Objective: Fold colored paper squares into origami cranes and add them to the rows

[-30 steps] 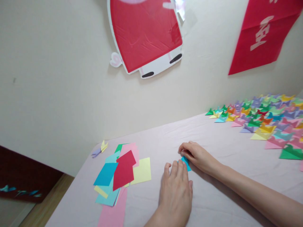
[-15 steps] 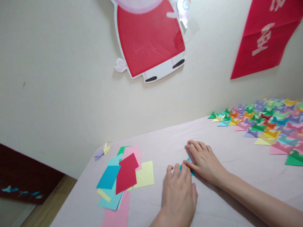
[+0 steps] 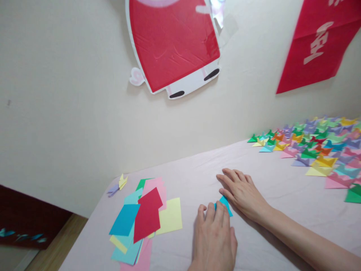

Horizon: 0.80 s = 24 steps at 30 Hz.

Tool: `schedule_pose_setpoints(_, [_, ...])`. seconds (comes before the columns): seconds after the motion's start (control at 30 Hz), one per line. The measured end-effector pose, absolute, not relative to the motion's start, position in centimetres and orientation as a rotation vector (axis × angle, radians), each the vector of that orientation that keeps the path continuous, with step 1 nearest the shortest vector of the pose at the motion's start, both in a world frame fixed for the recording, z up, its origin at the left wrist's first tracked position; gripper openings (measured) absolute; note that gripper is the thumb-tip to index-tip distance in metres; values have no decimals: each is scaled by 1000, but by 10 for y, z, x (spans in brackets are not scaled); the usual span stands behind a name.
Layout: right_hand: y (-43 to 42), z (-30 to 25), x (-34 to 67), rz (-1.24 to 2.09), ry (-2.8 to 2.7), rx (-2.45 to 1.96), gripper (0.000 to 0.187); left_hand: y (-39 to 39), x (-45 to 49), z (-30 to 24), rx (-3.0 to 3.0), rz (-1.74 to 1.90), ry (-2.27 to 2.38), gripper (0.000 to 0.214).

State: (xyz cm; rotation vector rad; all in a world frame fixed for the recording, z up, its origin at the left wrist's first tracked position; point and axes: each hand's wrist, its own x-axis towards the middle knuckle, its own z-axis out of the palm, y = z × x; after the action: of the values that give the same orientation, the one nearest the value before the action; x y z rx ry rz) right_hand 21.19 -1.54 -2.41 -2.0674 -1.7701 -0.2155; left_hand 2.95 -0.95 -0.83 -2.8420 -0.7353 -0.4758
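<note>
A small folded piece of blue paper [image 3: 226,206] lies on the sheet-covered surface between my two hands. My left hand [image 3: 214,235] rests palm down with its fingertips over the paper's left part, hiding some of it. Touching or just beside the paper's upper right edge is the thumb of my right hand [image 3: 244,192]. The right fingers are stretched out flat toward the upper left. Neither hand grips the paper.
Left of my hands lies a loose pile of coloured paper with a red sheet [image 3: 148,218] on top. Small yellow and purple folded pieces [image 3: 122,182] sit at the far left corner. Rows of origami birds [image 3: 318,150] stand at the right. A wall [image 3: 183,131] rises behind.
My right hand has shifted slightly and its thumb has moved off most of the blue paper, so more of it shows. My left hand has moved slightly lower in view.
</note>
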Motion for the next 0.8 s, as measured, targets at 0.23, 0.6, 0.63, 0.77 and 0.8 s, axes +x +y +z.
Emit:
schedule_pose_setpoints(0.23, [-18,-26,216,-127,-1756,-1994,32,-9,31,-8,-2849,-432,-741,40])
schedule_pose_setpoints(0.6, [-21,-21,210,-115,-1822,-2044,41,-11,31,-10,-2851,-413,-759,43])
schedule_pose_setpoints(0.63, [-21,-21,210,-123,-1817,-2044,39,-11,31,-9,-2853,-404,-760,42])
schedule_pose_setpoints(0.77, [-20,-21,209,-156,-1805,-2060,36,-14,25,-13,-2841,-446,-755,42])
schedule_pose_setpoints(0.8, [-20,-20,209,-161,-1806,-2065,36,-16,23,-16,-2828,-470,-759,42])
